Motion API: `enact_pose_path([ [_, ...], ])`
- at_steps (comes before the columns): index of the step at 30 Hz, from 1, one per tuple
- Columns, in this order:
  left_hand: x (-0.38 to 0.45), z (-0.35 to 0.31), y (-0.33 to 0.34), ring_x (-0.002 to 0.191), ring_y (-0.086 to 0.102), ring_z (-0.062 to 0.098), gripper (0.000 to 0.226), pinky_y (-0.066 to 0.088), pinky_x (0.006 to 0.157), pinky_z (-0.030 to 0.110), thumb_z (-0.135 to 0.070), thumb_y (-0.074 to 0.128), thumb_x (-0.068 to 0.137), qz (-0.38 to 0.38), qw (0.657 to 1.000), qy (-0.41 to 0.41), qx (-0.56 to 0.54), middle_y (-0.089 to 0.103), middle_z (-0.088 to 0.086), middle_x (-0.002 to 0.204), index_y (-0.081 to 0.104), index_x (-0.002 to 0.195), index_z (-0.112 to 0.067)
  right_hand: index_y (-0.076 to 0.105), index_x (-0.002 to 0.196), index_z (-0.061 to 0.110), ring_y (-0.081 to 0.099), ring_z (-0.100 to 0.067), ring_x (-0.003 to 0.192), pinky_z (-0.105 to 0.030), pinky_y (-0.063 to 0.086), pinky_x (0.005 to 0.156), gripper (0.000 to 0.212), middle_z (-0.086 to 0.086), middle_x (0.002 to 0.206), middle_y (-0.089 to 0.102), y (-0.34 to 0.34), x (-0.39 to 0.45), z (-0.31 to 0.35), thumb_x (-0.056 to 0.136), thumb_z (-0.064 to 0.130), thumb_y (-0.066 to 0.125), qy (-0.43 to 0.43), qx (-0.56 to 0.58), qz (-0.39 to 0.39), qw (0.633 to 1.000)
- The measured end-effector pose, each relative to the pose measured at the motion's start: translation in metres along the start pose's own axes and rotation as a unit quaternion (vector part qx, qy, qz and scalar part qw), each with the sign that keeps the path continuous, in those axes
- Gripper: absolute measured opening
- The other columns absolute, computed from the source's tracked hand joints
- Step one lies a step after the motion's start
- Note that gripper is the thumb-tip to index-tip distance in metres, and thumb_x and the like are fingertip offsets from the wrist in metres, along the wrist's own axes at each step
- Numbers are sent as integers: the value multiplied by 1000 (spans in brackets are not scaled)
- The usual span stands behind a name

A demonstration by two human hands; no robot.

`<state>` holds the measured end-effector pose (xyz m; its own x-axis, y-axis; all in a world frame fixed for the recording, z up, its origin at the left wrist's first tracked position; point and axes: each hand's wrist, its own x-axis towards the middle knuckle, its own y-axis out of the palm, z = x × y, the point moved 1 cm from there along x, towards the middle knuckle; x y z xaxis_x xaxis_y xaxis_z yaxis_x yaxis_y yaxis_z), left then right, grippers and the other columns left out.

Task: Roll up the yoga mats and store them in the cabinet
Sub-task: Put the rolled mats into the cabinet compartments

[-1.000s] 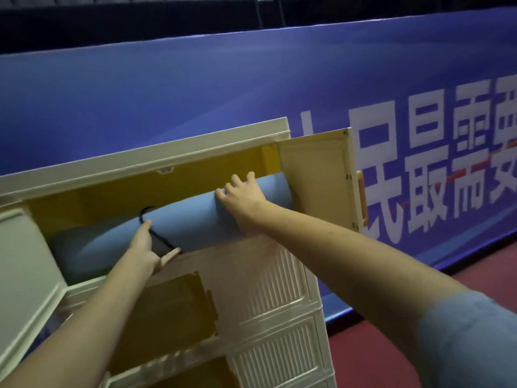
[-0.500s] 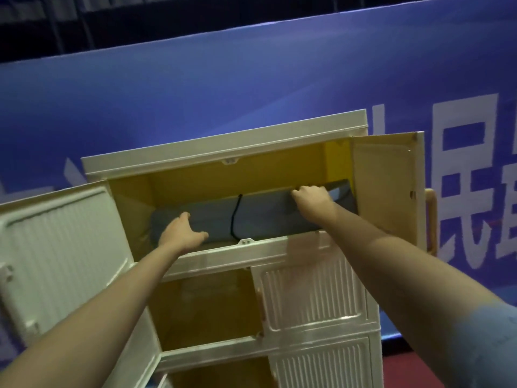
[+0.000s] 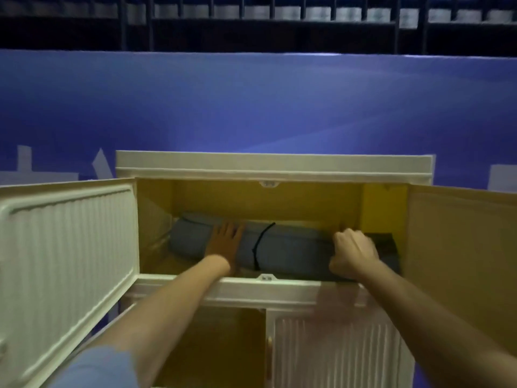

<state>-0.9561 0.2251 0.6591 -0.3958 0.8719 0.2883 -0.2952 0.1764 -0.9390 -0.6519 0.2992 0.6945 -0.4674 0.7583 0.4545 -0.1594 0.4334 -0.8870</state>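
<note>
Rolled yoga mat (image 3: 291, 252) lies in the cabinet (image 3: 274, 161)'s top compartment; left hand (image 3: 225, 243) presses flat, right hand (image 3: 354, 254) fist-curled against its end, apparently seating it.

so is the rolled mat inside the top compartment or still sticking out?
Inside. The rolled mat lies along the top compartment floor, behind the front sill; both doors are open.

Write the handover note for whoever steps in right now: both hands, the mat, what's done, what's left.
Left hand: flat, fingers straight, pressing on the rolled mat.
Right hand: fingers curled at the mat's right end; grip unclear.
Mat: rolled, tied with a black strap, lying inside the cabinet's top compartment.
Doors: left door and right door open.
Done: mat rolled and stowed.
Left: withdraw hands, close doors, check for more mats.
</note>
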Motion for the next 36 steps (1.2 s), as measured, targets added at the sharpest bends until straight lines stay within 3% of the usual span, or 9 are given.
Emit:
enact_pose_path([
  [4, 25, 0, -14, 143, 33, 33, 107, 33, 112, 44, -49, 80, 81, -97, 994, 14, 40, 29, 11, 158, 15, 160, -18, 57, 110, 20, 62, -25, 98, -33, 51, 72, 31, -2, 108, 59, -4, 17, -8, 84, 24, 73, -1, 7, -14, 1000],
  [9, 13, 2, -15, 137, 44, 32, 72, 36, 109, 40, -49, 64, 96, -73, 995, 36, 59, 44, 11, 153, 35, 151, -15, 64, 123, 16, 64, -24, 91, -31, 49, 64, 28, -4, 108, 63, -1, 47, -9, 94, 17, 64, 47, 15, 51, 997],
  [15, 27, 30, -4, 155, 12, 38, 112, 11, 125, 46, -40, 81, 84, -69, 994, 42, 67, 11, 16, 167, 5, 163, -18, 22, 158, 20, 63, -34, 111, -40, 60, 82, 83, -11, 149, 42, 25, 58, 10, 89, 19, 68, 27, 46, 51, 997],
  [18, 41, 21, 13, 157, 2, 37, 124, 3, 126, 47, -46, 83, 80, -60, 993, 91, 38, 2, 13, 170, -5, 164, -20, 48, 142, 14, 64, -26, 96, -34, 61, 78, 58, -8, 111, 58, 30, 48, 14, 89, 17, 70, 37, 63, 73, 995],
  [20, 49, 16, 13, 154, 15, 36, 127, 17, 124, 46, -52, 85, 72, -72, 994, 87, 3, 12, 10, 168, 3, 164, -22, 65, 120, 12, 65, -22, 94, -31, 60, 79, 30, -4, 99, 61, 31, 44, 14, 90, 13, 70, 39, 67, 66, 995],
  [24, 58, 8, -15, 128, 51, 29, 127, 44, 106, 43, -81, 70, 61, -118, 981, 138, 66, 49, 6, 146, 14, 159, -24, 65, 119, 13, 65, -26, 106, -31, 50, 74, 23, -8, 115, 66, 15, 50, -7, 95, 10, 64, 51, 33, 56, 997],
  [26, 47, 10, -20, 132, 49, 30, 131, 43, 108, 44, -85, 68, 59, -97, 985, 121, 78, 44, 5, 151, 8, 161, -29, 61, 126, 14, 62, -28, 111, -35, 52, 83, 31, -9, 121, 63, 16, 49, -10, 96, 12, 63, 63, 43, 78, 994],
  [32, 7, 0, -6, 154, 13, 37, 120, 24, 123, 48, -54, 78, 83, -28, 998, -46, 45, 4, 11, 169, -12, 161, -35, 62, 124, 18, 64, -22, 103, -39, 56, 93, 33, -4, 113, 65, 24, 12, 28, 91, 21, 65, 8, 143, 105, 984],
  [36, -19, -24, -42, 144, 40, 33, 65, 45, 111, 43, -16, 61, 97, -49, 997, -52, -25, 34, 13, 161, 34, 157, -21, 62, 118, 23, 63, -22, 101, -46, 49, 101, 28, 0, 108, 65, -3, -14, 16, 90, 23, 64, -24, 115, 93, 989],
])
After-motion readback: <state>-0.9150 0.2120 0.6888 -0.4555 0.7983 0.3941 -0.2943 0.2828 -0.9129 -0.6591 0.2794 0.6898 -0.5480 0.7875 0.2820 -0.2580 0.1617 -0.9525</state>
